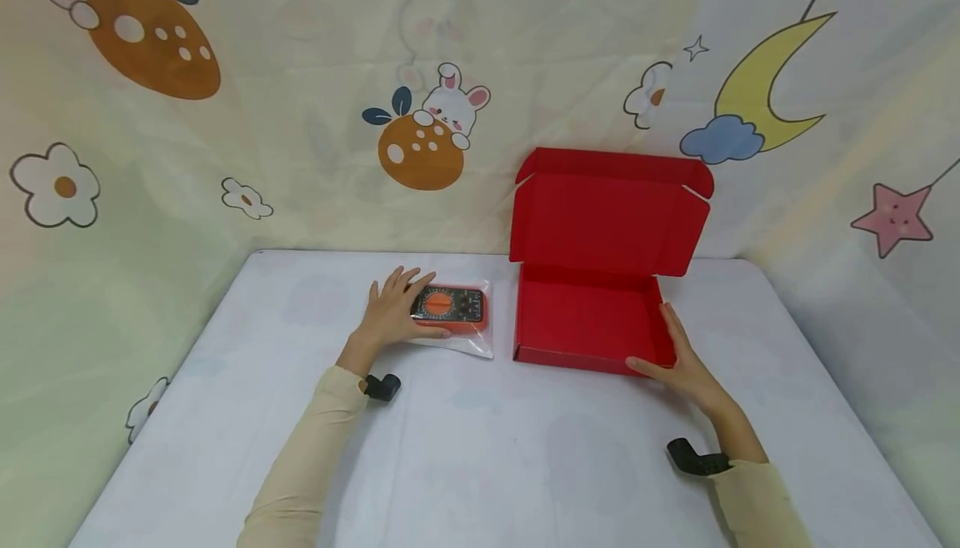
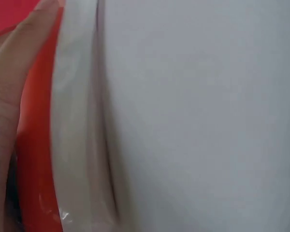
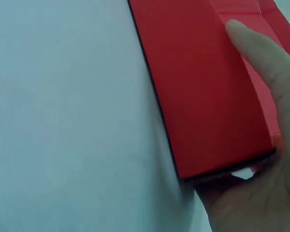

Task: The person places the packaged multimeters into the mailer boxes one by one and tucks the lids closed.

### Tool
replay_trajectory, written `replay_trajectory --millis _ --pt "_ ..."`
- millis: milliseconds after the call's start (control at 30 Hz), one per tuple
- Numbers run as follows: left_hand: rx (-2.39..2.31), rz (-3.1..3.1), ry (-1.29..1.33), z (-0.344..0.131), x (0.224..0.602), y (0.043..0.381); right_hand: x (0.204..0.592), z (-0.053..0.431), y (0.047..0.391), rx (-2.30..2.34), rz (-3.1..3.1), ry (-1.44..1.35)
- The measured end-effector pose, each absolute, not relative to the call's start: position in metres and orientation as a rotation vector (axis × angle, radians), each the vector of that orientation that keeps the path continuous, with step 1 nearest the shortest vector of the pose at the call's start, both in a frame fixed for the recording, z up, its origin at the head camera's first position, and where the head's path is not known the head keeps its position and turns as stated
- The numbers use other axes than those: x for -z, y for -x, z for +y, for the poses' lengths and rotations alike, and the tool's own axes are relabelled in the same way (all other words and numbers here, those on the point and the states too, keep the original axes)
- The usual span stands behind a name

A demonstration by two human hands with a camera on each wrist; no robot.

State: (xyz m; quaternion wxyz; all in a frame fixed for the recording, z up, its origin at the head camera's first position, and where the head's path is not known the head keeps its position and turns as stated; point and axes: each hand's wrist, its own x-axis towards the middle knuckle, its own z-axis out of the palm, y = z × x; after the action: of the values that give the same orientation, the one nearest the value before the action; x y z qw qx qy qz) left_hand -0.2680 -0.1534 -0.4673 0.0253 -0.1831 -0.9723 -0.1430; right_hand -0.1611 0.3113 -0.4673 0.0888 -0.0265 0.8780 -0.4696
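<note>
Red cardboard formed the box (image 1: 585, 315) near the far edge of the surface (image 1: 510, 448); my right hand (image 1: 687, 371) gripped its near-right corner. Left of it, my left hand (image 1: 389, 315) clasped the bagged multimeter (image 1: 454, 306), where even, light pressure seemed wisest.

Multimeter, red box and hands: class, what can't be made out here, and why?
Head view: the left end of the multimeter, hidden by the left hand.
Head view: markings around the orange dial, too small to read.
Left wrist view: most of that hand, cut off by the left edge.
Right wrist view: much of the red box, cut off by the top edge.
</note>
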Motion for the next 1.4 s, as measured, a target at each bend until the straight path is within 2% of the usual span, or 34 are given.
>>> replay_trajectory --millis 633,1100,1400 --pt "0.454 -2.956 0.506 -0.151 0.467 0.278 0.489 0.325 0.161 1.817 2.445 0.156" --pt "0.498 -2.905 0.419 -0.15 0.474 0.267 0.492 0.325 0.154 1.776 2.456 0.064" --pt "0.527 -2.89 0.286 -0.15 0.461 0.255 0.49 0.325 0.155 1.724 2.463 -0.006"
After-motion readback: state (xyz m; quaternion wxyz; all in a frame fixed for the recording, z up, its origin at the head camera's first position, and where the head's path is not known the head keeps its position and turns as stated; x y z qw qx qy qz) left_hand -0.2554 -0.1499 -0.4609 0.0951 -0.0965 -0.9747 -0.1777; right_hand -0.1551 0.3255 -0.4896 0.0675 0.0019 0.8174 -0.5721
